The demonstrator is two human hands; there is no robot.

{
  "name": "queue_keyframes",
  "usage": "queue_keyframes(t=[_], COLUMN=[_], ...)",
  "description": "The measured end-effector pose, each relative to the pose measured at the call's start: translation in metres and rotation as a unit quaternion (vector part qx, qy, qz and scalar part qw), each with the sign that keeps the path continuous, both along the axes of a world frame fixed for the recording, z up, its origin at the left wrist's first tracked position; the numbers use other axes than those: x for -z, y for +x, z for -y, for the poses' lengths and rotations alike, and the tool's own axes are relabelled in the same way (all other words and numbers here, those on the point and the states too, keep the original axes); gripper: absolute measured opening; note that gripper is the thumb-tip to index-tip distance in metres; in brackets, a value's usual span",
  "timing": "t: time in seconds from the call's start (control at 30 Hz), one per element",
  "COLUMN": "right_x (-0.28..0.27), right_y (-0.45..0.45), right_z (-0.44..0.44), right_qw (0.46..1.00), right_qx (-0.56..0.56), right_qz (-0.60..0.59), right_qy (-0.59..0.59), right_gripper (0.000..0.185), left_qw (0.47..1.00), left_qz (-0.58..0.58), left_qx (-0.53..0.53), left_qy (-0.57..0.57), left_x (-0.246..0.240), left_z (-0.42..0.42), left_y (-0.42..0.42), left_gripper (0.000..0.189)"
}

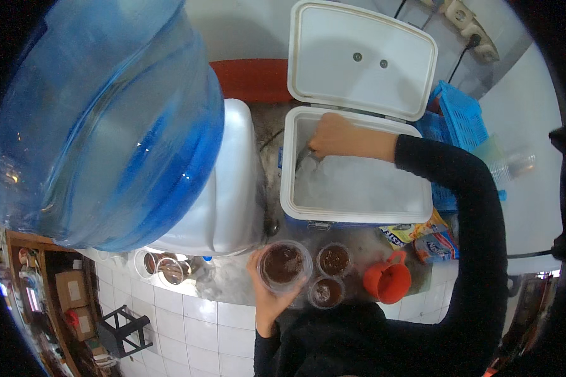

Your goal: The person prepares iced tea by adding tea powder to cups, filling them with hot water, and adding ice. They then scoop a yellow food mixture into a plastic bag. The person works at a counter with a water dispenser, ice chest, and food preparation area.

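Note:
My left hand (274,305) grips a clear plastic cup (283,265) of dark brown drink and holds it above the counter. My right hand (332,135) reaches into an open white-rimmed cooler box (287,188), closed around a grey metal utensil (303,153). The utensil's far end is hidden, so its kind is unclear. Pale ice (358,184) fills much of the cooler, under a whitish haze. Two more cups of brown drink, one further back (335,260) and one nearer me (327,292), stand to the right of the held cup.
An orange-red plastic mug (387,282) stands at right, by food packets (434,245). The raised cooler lid (361,61) leans at the back. A large blue water bottle (122,132) on a white dispenser (236,188) fills the left. Blue baskets (462,118) flank the cooler.

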State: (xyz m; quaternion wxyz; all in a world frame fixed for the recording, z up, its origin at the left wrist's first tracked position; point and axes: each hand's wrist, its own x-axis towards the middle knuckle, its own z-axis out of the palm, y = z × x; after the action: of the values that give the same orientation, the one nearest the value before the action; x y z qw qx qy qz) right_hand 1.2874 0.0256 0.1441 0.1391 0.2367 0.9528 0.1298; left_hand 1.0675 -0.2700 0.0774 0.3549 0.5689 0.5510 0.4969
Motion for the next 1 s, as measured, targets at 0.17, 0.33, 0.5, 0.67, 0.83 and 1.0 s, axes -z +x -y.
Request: queue_keyframes(t=[0.17, 0.33, 0.5, 0.67, 0.83, 1.0], right_x=[-0.015, -0.024, -0.02, -0.014, -0.018, -0.031], right_y=[-0.011, -0.015, -0.007, 0.005, 0.011, 0.016], right_z=[0.002, 0.003, 0.005, 0.001, -0.004, -0.001], right_qw=[0.999, 0.989, 0.973, 0.956, 0.941, 0.924], right_qx=[0.0, -0.018, 0.029, 0.078, 0.106, 0.149], right_qz=[0.003, -0.006, 0.01, 0.013, -0.001, -0.01], right_qy=[-0.053, -0.146, -0.229, -0.281, -0.321, -0.353], right_gripper=[0.024, 0.026, 0.029, 0.034, 0.035, 0.031], left_qw=[0.999, 0.999, 0.996, 0.996, 0.997, 0.995], left_qz=[-0.036, 0.036, 0.088, 0.083, 0.074, 0.096], left_qx=[0.017, 0.016, 0.019, 0.02, 0.01, -0.009], left_qy=[-0.002, -0.012, -0.002, 0.006, 0.016, 0.034], left_x=[-0.004, -0.015, -0.023, -0.03, -0.046, -0.067], left_z=[-0.004, -0.007, -0.012, -0.018, -0.023, -0.027], left_y=[0.0, 0.002, 0.005, 0.006, 0.011, 0.015], left_gripper=[0.098, 0.096, 0.094, 0.099, 0.103, 0.104])
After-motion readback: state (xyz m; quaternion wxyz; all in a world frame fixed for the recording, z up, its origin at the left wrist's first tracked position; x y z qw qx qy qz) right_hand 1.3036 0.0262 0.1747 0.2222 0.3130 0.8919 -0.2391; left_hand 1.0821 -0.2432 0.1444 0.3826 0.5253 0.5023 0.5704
